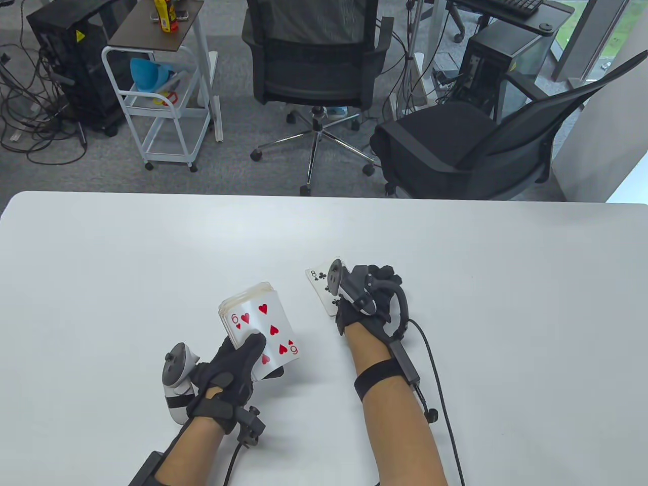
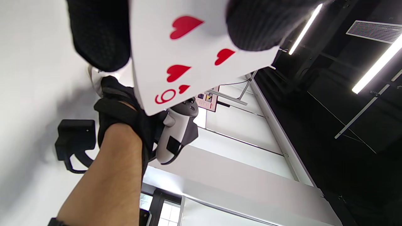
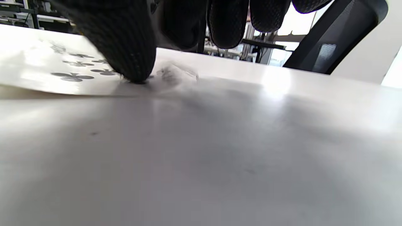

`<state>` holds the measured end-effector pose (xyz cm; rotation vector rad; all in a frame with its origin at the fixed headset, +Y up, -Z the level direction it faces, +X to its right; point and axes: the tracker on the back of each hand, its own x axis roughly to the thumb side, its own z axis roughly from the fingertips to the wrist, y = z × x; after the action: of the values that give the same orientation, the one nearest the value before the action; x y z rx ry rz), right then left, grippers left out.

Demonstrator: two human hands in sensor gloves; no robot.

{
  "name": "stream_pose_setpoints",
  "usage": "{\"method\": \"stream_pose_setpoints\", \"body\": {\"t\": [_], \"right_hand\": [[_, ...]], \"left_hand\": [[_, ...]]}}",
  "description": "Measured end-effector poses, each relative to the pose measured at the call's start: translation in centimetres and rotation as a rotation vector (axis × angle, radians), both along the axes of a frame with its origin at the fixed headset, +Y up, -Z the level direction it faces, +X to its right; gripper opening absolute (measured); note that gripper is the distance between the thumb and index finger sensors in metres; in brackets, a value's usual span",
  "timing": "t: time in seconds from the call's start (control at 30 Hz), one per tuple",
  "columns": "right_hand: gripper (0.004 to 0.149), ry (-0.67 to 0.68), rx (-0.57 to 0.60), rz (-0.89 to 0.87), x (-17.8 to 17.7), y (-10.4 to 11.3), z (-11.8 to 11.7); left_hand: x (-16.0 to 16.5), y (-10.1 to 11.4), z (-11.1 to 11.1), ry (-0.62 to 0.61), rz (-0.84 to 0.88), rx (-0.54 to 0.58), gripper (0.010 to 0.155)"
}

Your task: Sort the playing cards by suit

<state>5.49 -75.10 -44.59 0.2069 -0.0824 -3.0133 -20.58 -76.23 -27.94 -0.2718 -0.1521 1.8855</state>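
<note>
Left hand [image 1: 230, 369] grips the deck [image 1: 260, 324], six of hearts up. Right hand [image 1: 367, 298] presses the eight of clubs [image 1: 321, 283] onto the desk [image 1: 101, 283]; lay it flat, then lift cleanly.

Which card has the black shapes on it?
The eight of clubs, under the right hand on the table. The six of hearts, atop the deck in the left hand, has red hearts instead.
</note>
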Motion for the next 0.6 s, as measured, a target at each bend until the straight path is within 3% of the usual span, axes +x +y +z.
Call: {"method": "stream_pose_setpoints", "body": {"t": [0.17, 0.23, 0.33, 0.47, 0.6], "right_hand": [[0.043, 0.044, 0.087, -0.134, 1.2, 2.4, 2.0], [0.044, 0.077, 0.109, -0.201, 1.7, 3.8, 3.9], [0.041, 0.171, 0.034, -0.387, 2.2, 5.3, 7.2], [0.046, 0.367, 0.116, -0.812, 2.5, 5.6, 12.1], [0.049, 0.481, 0.238, -0.881, 2.4, 5.1, 15.1]], "left_hand": [[0.1, -0.1, 0.1, 0.002, -0.003, -0.002, 0.065], [0.2, -0.2, 0.1, 0.0, -0.009, -0.005, 0.065], [0.4, -0.5, 0.2, -0.005, -0.017, -0.011, 0.065], [0.8, -0.7, 0.3, -0.032, -0.029, -0.016, 0.065], [1.4, -0.8, 0.6, -0.055, -0.054, -0.012, 0.064]]}}
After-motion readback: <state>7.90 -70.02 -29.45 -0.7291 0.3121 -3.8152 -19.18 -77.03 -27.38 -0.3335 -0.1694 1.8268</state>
